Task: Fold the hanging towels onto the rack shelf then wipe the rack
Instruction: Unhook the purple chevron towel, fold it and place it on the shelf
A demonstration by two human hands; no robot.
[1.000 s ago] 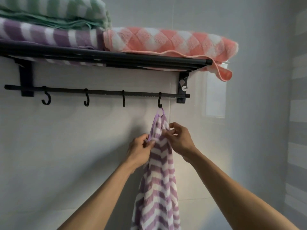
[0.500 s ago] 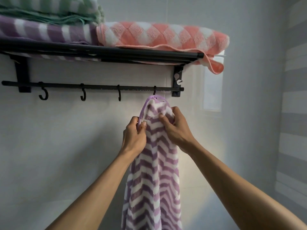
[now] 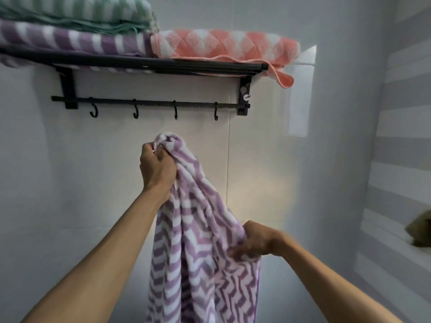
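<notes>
A purple-and-white zigzag towel (image 3: 198, 252) hangs free of the hooks, below the black wall rack (image 3: 144, 64). My left hand (image 3: 157, 167) grips its bunched top end, well under the hook rail (image 3: 151, 104). Lower and to the right, my right hand (image 3: 253, 240) grips the towel's right edge. On the rack shelf lie three folded towels: a purple striped towel (image 3: 70, 40), a green striped towel (image 3: 77, 12) stacked on it, and a pink checked towel (image 3: 224, 45) at the right end with a corner drooping over the edge.
Several bare black hooks (image 3: 175, 113) hang from the rail. White tiled wall (image 3: 81, 194) lies behind. A grey-striped side wall (image 3: 405, 159) stands to the right, with a blurred brownish object (image 3: 419, 229) at its edge.
The towel came off the rightmost hook and was lowered. My left hand kept the top end while my right hand slid down and right along the towel's edge.
</notes>
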